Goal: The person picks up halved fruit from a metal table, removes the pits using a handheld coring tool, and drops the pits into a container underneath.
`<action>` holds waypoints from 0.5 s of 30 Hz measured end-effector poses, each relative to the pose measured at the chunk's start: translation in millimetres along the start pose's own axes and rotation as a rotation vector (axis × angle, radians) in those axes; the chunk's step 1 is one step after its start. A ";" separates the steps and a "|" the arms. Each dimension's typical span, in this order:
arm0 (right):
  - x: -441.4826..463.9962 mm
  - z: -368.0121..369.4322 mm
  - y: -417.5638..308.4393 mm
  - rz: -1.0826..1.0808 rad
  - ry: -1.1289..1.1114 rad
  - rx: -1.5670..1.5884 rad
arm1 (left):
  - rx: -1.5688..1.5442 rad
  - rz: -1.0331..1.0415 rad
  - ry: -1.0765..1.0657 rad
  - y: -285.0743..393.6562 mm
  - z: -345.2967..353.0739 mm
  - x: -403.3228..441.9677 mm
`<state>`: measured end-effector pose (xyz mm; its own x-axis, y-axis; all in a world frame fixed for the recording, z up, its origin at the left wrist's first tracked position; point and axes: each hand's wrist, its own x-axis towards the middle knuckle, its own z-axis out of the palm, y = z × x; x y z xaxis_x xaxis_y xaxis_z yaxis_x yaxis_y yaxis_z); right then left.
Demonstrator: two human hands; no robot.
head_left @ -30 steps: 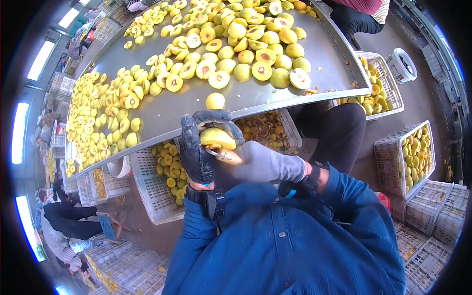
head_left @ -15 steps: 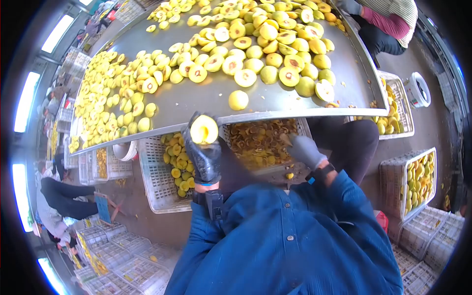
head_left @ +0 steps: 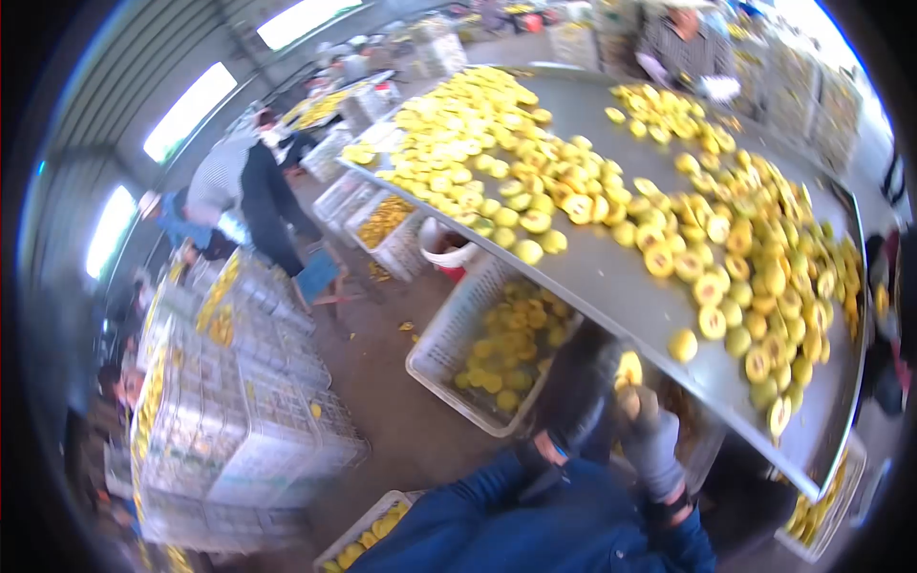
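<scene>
My left hand [head_left: 581, 390], in a black glove and blurred, is beside the table's front edge, closed on a yellow fruit half [head_left: 628, 369] at its right side. Just below and right of that fruit is my right hand [head_left: 651, 435] in a grey glove, its fingers curled round something too blurred to name. Many halved fruits [head_left: 764, 277] are spread over the metal table [head_left: 611, 277]. One fruit [head_left: 682, 345] lies apart near the front edge. Under the table's edge, left of my hands, a white crate [head_left: 449, 329] holds more fruit.
Stacked crates [head_left: 248, 420] stand on the left. A white bucket [head_left: 445, 246] is beside the table, near a small stool [head_left: 320, 275]. One person [head_left: 229, 181] bends over at the left; another person [head_left: 688, 53] is behind the table. A fruit crate [head_left: 377, 535] is at the bottom.
The view has swung left, showing more stacked crates and floor. My right hand has left the bin of scraps under the table and come up beside my left hand and the fruit half.
</scene>
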<state>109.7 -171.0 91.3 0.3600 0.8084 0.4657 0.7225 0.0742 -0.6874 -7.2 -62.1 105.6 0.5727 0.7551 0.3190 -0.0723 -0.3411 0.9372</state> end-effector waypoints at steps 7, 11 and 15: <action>-1.1 13.9 -1.1 -0.045 -0.043 -0.052 | -0.521 -0.186 0.007 -1.5 -9.6 -33.2; -4.4 26.5 8.4 0.024 -0.149 -0.065 | -0.719 -0.216 0.040 -6.0 -15.1 -49.8; 3.0 31.8 4.1 0.243 -0.250 0.266 | -0.949 -0.246 0.035 -17.9 -18.6 -66.3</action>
<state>95.0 -149.7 72.1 0.3237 0.9348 0.1459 0.4456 -0.0146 -0.8951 -59.0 -95.7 70.3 0.6364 0.7661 0.0897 -0.5892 0.4078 0.6975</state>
